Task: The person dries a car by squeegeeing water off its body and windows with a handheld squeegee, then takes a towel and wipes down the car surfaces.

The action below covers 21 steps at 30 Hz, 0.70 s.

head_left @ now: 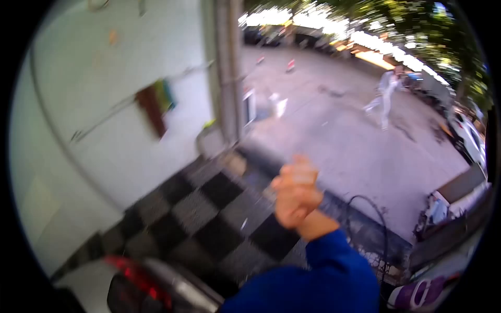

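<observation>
My right hand (297,194), below a blue sleeve (339,261), is raised in front of me near the doorway. It is blurred by motion; the fingers look curled and drawn together, and I cannot make out whether anything is in them. It touches nothing that I can see. Below it lies a dark and grey checkered floor (219,190). At the lower left is part of a vehicle with a red tail light (138,281). My left hand is out of view.
Brown and green cloths (156,104) hang from a wall rail. A black hose (383,224) loops at the threshold, above a purple-and-white container (417,293). Outside are a white bucket (278,105), traffic cones (290,65), a walking person (387,96) and a white car (467,135).
</observation>
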Tool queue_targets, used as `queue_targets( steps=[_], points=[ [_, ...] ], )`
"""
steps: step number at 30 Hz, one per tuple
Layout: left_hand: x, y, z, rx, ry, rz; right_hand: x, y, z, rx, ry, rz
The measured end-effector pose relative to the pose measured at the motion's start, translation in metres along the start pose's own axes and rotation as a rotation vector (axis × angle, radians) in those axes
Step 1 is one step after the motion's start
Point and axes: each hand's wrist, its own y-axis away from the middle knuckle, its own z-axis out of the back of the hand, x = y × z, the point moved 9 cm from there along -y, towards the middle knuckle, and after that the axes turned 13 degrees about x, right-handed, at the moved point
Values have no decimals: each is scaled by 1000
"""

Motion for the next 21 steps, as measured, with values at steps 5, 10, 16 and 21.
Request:
queue_targets(
  steps=[5, 10, 16, 21],
  points=[
    [-12, -25, -30, 320, -130, 35, -39, -12, -93, 123, -119, 31],
    [30, 100, 73, 268, 237, 370, -57, 17, -283, 318, -458, -30],
    [40, 146, 53, 312, 97, 573, -77, 100, -407, 548, -598, -105],
    [-26, 132, 27, 322, 182, 885, -182, 169, -518, 886, -428, -79]
  ],
)
